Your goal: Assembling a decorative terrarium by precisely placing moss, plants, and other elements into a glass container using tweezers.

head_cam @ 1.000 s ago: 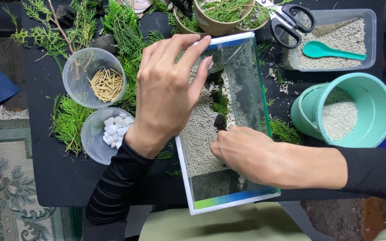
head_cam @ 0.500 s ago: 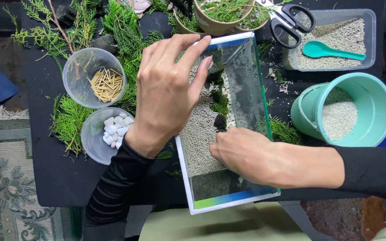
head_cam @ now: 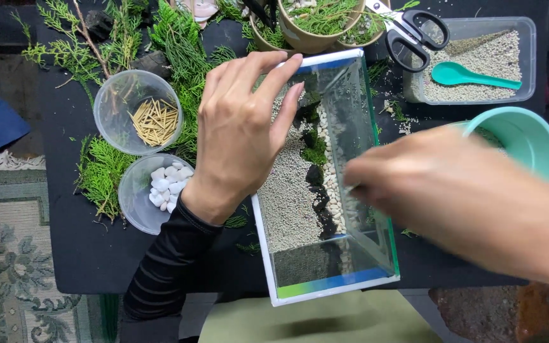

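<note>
Two hands are working at a clear glass tank with pale sand inside.

The clear, box-shaped glass tank (head_cam: 325,184) is sitting in the middle of the black surface (head_cam: 84,254). It is holding pale sand, a row of dark stones with green moss, and a strip of small white pebbles. The left hand (head_cam: 239,136) is resting on the tank's left wall, with its fingers (head_cam: 274,76) spread open and lying flat along the top rim. The right hand (head_cam: 440,190) is hanging over the tank's right side; it is blurry, so I cannot tell if its fingers are open or closed. Just beside it is standing a round teal plastic cup (head_cam: 522,143). Near the left hand are lying two round clear plastic bowls, one with thin yellow sticks (head_cam: 138,113) and one with white pebbles (head_cam: 154,190).
</note>
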